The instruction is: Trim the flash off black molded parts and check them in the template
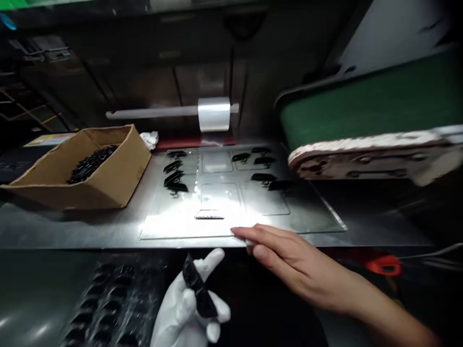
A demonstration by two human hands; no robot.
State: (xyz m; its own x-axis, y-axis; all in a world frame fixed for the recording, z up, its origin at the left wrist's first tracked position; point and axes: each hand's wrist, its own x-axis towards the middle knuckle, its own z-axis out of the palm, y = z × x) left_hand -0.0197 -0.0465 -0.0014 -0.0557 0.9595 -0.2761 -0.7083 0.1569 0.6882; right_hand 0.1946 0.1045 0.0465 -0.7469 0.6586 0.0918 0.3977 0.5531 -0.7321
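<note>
My left hand (188, 308), in a white glove, is closed around a flat black plastic part (198, 292) below the bench edge. My bare right hand (280, 255) reaches left with fingers stretched out flat, its fingertips at the front edge of a clear plastic tray (224, 197) lying on the metal bench. Several black parts (173, 178) sit in the tray's pockets at the left and at the right (265, 168). The middle pockets hold nothing.
An open cardboard box (108, 178) with a heap of small black parts (90, 164) stands at the left. A roll of clear film (214, 114) hangs on a rod behind. A green conveyor belt (372, 106) juts in at the right. A filled tray (108, 303) lies lower left.
</note>
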